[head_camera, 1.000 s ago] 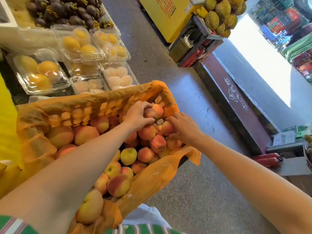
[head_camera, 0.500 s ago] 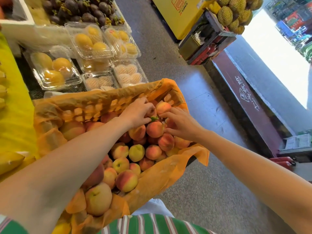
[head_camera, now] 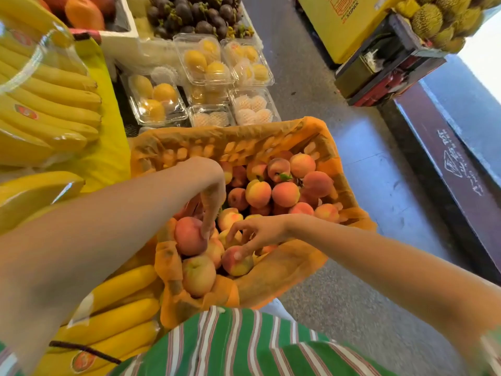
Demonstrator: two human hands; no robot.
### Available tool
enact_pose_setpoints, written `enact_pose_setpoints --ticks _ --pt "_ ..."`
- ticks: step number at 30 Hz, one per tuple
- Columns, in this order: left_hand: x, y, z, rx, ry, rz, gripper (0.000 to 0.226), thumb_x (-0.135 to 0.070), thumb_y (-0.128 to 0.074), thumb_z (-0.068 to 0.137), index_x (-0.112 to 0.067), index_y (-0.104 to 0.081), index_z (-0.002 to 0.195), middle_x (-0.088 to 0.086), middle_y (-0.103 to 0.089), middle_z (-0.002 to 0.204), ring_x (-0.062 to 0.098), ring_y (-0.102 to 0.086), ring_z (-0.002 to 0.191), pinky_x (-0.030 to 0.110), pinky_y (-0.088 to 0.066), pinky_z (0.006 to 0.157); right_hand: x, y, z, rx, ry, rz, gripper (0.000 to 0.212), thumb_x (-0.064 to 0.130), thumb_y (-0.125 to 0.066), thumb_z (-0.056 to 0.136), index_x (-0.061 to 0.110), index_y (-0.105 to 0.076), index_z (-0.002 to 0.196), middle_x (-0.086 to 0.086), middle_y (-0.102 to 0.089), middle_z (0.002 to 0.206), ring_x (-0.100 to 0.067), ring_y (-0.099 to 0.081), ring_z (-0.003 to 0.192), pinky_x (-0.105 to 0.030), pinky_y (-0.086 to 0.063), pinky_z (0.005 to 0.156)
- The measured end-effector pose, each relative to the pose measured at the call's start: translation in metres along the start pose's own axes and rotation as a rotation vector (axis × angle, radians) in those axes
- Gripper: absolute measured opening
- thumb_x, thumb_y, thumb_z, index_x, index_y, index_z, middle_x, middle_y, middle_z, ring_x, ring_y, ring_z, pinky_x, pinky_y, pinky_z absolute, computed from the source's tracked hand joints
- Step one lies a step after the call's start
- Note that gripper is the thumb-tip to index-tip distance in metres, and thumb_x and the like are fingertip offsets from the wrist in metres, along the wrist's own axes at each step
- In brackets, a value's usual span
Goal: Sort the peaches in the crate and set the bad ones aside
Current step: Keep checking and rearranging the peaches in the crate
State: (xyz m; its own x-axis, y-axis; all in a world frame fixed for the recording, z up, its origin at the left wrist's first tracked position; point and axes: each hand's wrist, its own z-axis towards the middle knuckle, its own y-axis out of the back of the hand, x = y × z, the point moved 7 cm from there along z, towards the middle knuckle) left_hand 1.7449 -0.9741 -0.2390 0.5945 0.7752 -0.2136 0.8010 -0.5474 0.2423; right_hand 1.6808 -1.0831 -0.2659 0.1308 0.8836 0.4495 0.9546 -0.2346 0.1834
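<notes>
An orange crate (head_camera: 344, 191) lined with orange plastic holds several pink and yellow peaches (head_camera: 284, 194). My left hand (head_camera: 211, 196) reaches down into the near left part of the crate, fingers curled on a large red peach (head_camera: 188, 236). My right hand (head_camera: 254, 232) comes in from the right, fingers spread, with fingertips resting on a red and yellow peach (head_camera: 235, 261) near the crate's front. A pale yellow peach (head_camera: 198, 275) lies just below the red one.
Bunches of bananas (head_camera: 51, 104) lie on a yellow cloth at left and near my body. Clear clamshells of yellow fruit (head_camera: 206, 63) stand behind the crate, mangosteens (head_camera: 195, 14) beyond. Durians (head_camera: 439, 17) sit on a rack at top right. Grey floor runs along the right.
Both hands have moved from the crate's far end to its near end. The left hand now grips a large red peach; the right hand touches another one. The view has tilted down.
</notes>
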Motion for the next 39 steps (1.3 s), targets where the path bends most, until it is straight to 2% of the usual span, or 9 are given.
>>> enact_pose_setpoints --ticks 5,9,12,17,22,26,31,35,39 --pt "0.001 -0.005 0.001 0.01 0.048 0.118 0.073 -0.062 -0.073 0.069 -0.034 -0.052 0.133 -0.006 -0.035 0.151 0.025 -0.034 0.138 0.045 -0.03 0.112 -0.004 -0.012 0.005 0.079 0.002 0.014 0.047 0.022 -0.07 0.088 0.022 -0.048 0.129 -0.016 -0.057 0.109 -0.025 -0.06 0.089 -0.045 -0.052 0.089" --pt "0.001 -0.007 -0.007 0.025 -0.061 0.038 0.059 -0.049 -0.069 0.081 -0.031 -0.052 0.134 -0.009 -0.045 0.139 0.013 -0.05 0.119 0.03 -0.042 0.094 -0.004 -0.01 -0.004 0.071 0.035 0.029 0.045 0.026 -0.074 0.084 0.024 -0.051 0.123 -0.021 -0.052 0.121 -0.041 -0.056 0.109 -0.046 -0.051 0.089" --pt "0.002 -0.003 -0.011 0.065 -0.227 -0.227 0.05 -0.027 -0.076 0.079 -0.024 -0.061 0.127 -0.005 -0.061 0.119 0.014 -0.061 0.105 0.034 -0.052 0.096 -0.008 0.006 -0.02 0.022 0.026 0.096 0.044 0.03 -0.074 0.084 0.03 -0.052 0.122 -0.014 -0.046 0.133 -0.036 -0.053 0.118 -0.042 -0.05 0.093" --pt "-0.007 0.025 -0.013 -0.049 -0.522 -0.745 0.044 -0.022 -0.074 0.081 -0.018 -0.062 0.124 0.015 -0.062 0.126 0.036 -0.061 0.114 0.048 -0.05 0.098 -0.024 0.049 -0.065 -0.212 0.012 0.225 0.055 0.035 -0.079 0.077 0.034 -0.054 0.126 0.012 -0.053 0.123 -0.005 -0.056 0.106 -0.022 -0.05 0.081" --pt "-0.021 0.045 -0.01 -0.089 -0.855 -1.269 0.05 -0.011 -0.066 0.082 -0.012 -0.054 0.131 0.015 -0.06 0.13 0.029 -0.063 0.113 0.041 -0.055 0.088 -0.05 0.077 -0.105 -0.495 0.124 0.432 0.063 0.021 -0.085 0.068 0.032 -0.056 0.123 -0.002 -0.049 0.135 -0.02 -0.052 0.123 -0.041 -0.049 0.101" --pt "-0.037 0.056 0.001 -0.053 -1.01 -1.561 0.067 -0.02 -0.074 0.077 -0.013 -0.048 0.138 0.016 -0.053 0.138 0.028 -0.059 0.119 0.036 -0.054 0.089 -0.053 0.083 -0.127 -0.602 0.157 0.519 0.06 0.013 -0.081 0.068 0.027 -0.052 0.118 -0.003 -0.054 0.127 -0.019 -0.057 0.115 -0.03 -0.053 0.088" --pt "-0.055 0.065 0.004 -0.224 -1.012 -1.539 0.03 -0.032 -0.057 0.09 -0.018 -0.058 0.116 -0.007 -0.067 0.081 0.001 -0.064 0.069 0.016 -0.052 0.066 -0.059 0.082 -0.138 -0.573 0.147 0.652 0.068 0.045 -0.076 0.075 0.021 -0.049 0.133 -0.008 -0.056 0.134 -0.024 -0.058 0.121 -0.037 -0.05 0.1" --pt "-0.052 0.072 0.007 -0.248 -1.078 -1.596 0.048 -0.024 -0.067 0.079 -0.026 -0.057 0.126 0.002 -0.062 0.116 0.01 -0.064 0.096 0.024 -0.057 0.079 -0.066 0.076 -0.134 -0.514 0.095 0.855 0.076 0.072 -0.07 0.062 0.025 -0.06 0.121 -0.012 -0.061 0.123 -0.029 -0.059 0.107 -0.037 -0.053 0.088" --pt "-0.048 0.076 0.01 -0.293 -1.09 -1.696 0.059 -0.019 -0.063 0.077 -0.025 -0.051 0.134 0.008 -0.048 0.138 0.022 -0.056 0.118 0.033 -0.057 0.087 -0.073 0.079 -0.136 -0.511 0.15 0.938 0.078 0.064 -0.071 0.069 0.021 -0.053 0.131 -0.01 -0.06 0.124 -0.024 -0.059 0.105 -0.035 -0.053 0.088"
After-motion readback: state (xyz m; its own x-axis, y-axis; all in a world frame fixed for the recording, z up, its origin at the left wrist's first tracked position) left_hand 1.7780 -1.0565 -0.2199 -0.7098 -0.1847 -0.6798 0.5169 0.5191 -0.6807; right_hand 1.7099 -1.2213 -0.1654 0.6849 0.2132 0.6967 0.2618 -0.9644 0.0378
